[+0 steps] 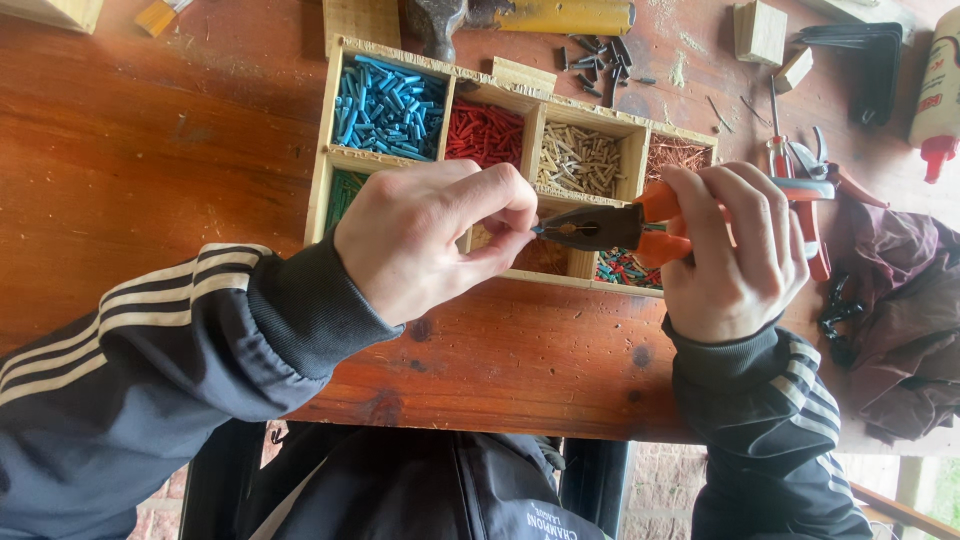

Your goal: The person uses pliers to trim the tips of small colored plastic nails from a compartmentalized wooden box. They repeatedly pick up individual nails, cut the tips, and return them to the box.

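My right hand (pixel 735 255) grips the orange handles of a pair of pliers (pixel 610 228), whose dark jaws point left. My left hand (pixel 435 235) pinches something small at the jaw tips with thumb and forefinger; the piece itself is too small to make out. Both hands hover over a wooden compartment box (pixel 332 120). Its cells hold blue plugs (pixel 388 105), red plugs (pixel 484 132), pale wooden pieces (pixel 580 160), thin reddish nails (pixel 676 157) and mixed coloured bits (pixel 625 268).
The box sits on a reddish wooden table (pixel 150 140). Pruning shears with red handles (pixel 800 190) lie to the right, beside dark cloth (pixel 900 320). A hammer (pixel 530 15), dark screws (pixel 597 58), wood blocks (pixel 760 32) and a glue bottle (pixel 940 90) lie at the back.
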